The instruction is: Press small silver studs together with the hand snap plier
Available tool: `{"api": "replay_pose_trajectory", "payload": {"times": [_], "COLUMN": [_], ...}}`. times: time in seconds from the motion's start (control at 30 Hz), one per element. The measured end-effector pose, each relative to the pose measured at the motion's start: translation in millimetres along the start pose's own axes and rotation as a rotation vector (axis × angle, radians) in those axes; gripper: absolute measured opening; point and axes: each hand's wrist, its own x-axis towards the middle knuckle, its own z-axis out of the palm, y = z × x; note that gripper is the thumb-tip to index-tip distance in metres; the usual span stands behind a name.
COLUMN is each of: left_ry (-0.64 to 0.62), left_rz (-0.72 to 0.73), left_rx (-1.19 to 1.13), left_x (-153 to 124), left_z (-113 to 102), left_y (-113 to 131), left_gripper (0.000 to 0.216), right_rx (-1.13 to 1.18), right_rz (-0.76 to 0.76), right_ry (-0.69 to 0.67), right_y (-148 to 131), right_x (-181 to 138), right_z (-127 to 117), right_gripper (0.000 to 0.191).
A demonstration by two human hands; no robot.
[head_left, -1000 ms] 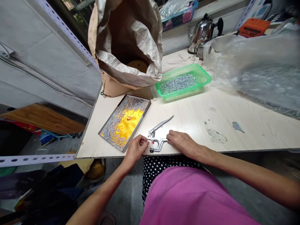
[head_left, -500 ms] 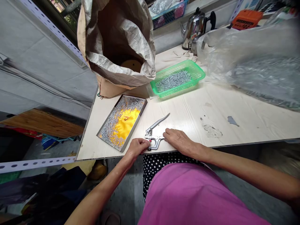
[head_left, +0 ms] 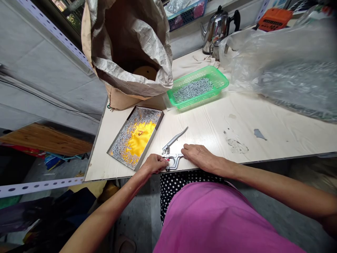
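Observation:
Silver snap-fastener pliers (head_left: 176, 160) lie on the table near its front edge. Their upper handle stands away from the lower one, and a spring and a small red part show at the jaw. My right hand (head_left: 198, 155) is closed round the end of the lower handle. At the jaw, beside the red part, my left hand (head_left: 155, 163) is pinched; whatever is between its fingertips is too small or hidden to name. Left of the pliers a shallow box (head_left: 151, 150) holds many small metal pins on a yellow bottom.
A green basket (head_left: 223, 81) with more metal pins stands behind. Beside it is a large open woven sack (head_left: 155, 38). A clear plastic bag (head_left: 289, 77) lies at the right, with a metal kettle (head_left: 216, 30) and an orange box (head_left: 275, 19) at the back.
The view has shifted slightly. Both hands stay at the same places on the pliers, with no clear movement of the handles.

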Motion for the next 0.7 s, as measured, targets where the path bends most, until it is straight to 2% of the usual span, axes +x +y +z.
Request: {"api": "replay_pose_trajectory", "payload": {"times": [0.2,0.33,0.5,0.6,0.7], "left_ry": [0.035,-0.012,-0.047,-0.031,-0.016], "left_rz": [-0.014,-0.040,-0.090,-0.096,-0.117], "left_rx": [0.011,0.066,-0.057,-0.106,-0.099], "left_x": [1,0,-4,-5,-6], "left_z": [1,0,2,5,6], "left_y": [2,6,6,4,4], "left_gripper": [0.023,0.021,0.023,0.022,0.020], "right_rx": [0.012,0.034,0.086,0.023,-0.048], "right_rz": [-0.017,-0.011,-0.019,-0.026,-0.041], "right_ry": [0.014,0.008,0.080,0.138,0.068], "right_y": [-8,-12,1,15,28], "right_x": [-4,-8,-7,0,12], "right_z": [-12,-13,-10,-16,-24], "right_gripper": [0.018,0.018,0.008,0.050,0.083]}}
